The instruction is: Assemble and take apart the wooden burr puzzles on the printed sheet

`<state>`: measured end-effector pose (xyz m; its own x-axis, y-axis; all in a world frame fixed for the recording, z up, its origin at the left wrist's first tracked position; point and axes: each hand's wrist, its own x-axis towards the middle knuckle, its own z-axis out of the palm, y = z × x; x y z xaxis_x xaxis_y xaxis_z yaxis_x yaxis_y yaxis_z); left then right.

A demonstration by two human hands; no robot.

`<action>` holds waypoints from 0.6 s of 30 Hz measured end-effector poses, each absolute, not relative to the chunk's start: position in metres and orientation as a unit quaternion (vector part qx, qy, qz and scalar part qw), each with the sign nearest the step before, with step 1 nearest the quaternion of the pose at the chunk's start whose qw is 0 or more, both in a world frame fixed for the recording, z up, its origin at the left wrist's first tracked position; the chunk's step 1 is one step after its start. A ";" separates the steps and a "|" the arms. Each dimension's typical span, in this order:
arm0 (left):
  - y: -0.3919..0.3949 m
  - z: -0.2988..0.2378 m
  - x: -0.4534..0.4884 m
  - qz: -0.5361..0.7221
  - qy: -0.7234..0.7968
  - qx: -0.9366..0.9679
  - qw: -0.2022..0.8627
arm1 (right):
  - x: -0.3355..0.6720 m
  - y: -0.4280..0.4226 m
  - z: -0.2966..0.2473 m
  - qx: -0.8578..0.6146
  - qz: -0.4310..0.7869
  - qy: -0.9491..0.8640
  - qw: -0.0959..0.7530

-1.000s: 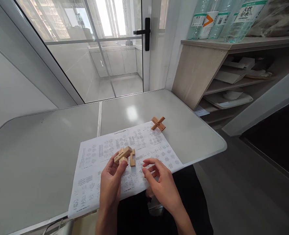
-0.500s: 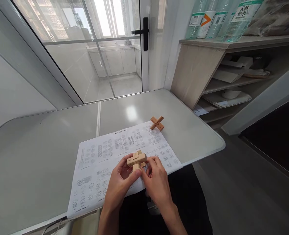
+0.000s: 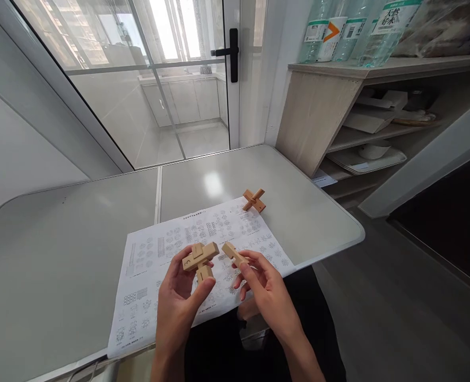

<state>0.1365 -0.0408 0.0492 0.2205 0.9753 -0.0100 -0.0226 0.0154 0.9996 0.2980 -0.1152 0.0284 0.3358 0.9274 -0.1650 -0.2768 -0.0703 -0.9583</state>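
Observation:
My left hand (image 3: 179,302) is closed on a pale wooden cross of two joined puzzle bars (image 3: 200,258), held just above a printed instruction sheet (image 3: 147,265). My right hand (image 3: 264,289) pinches a single pale wooden bar (image 3: 234,253) by its near end, a short gap to the right of the cross. A darker orange wooden cross puzzle (image 3: 254,200) lies on the table at the sheet's far right corner, out of both hands' reach.
The sheet lies on a grey folding table (image 3: 60,254) whose rounded right edge ends near a wooden shelf unit (image 3: 322,116) with papers and water bottles (image 3: 362,32). A glass door (image 3: 159,79) stands behind the table.
A second ago the single bar lay on the sheet and my right hand was empty. It then met the left hand's cross, and now the two hands are apart, the right holding the bar.

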 end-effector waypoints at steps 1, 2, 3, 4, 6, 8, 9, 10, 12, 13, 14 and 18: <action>-0.041 0.049 0.136 0.446 0.442 0.542 0.559 | 0.298 -0.116 0.031 -0.546 0.490 -0.303 0.609; -0.041 0.050 0.136 0.446 0.445 0.541 0.557 | 0.298 -0.118 0.033 -0.551 0.488 -0.307 0.604; -0.041 0.050 0.136 0.445 0.446 0.541 0.556 | 0.298 -0.119 0.035 -0.554 0.487 -0.311 0.599; -0.042 0.051 0.136 0.444 0.447 0.541 0.557 | 0.298 -0.120 0.036 -0.553 0.489 -0.317 0.595; -0.042 0.052 0.136 0.441 0.446 0.541 0.560 | 0.298 -0.122 0.038 -0.543 0.492 -0.329 0.595; -0.042 0.052 0.136 0.442 0.446 0.539 0.561 | 0.298 -0.122 0.039 -0.525 0.496 -0.333 0.606; -0.042 0.052 0.136 0.444 0.446 0.538 0.561 | 0.298 -0.121 0.039 -0.514 0.499 -0.330 0.615; -0.042 0.052 0.136 0.447 0.445 0.536 0.561 | 0.298 -0.121 0.039 -0.501 0.503 -0.323 0.626; -0.042 0.052 0.136 0.453 0.443 0.534 0.560 | 0.297 -0.120 0.039 -0.472 0.517 -0.298 0.649; -0.042 0.052 0.136 0.454 0.443 0.532 0.560 | 0.297 -0.120 0.039 -0.457 0.526 -0.283 0.659; -0.042 0.051 0.136 0.455 0.445 0.531 0.560 | 0.297 -0.119 0.039 -0.442 0.537 -0.268 0.667; -0.044 0.050 0.138 0.444 0.447 0.538 0.560 | 0.294 -0.118 0.037 -0.403 0.558 -0.234 0.687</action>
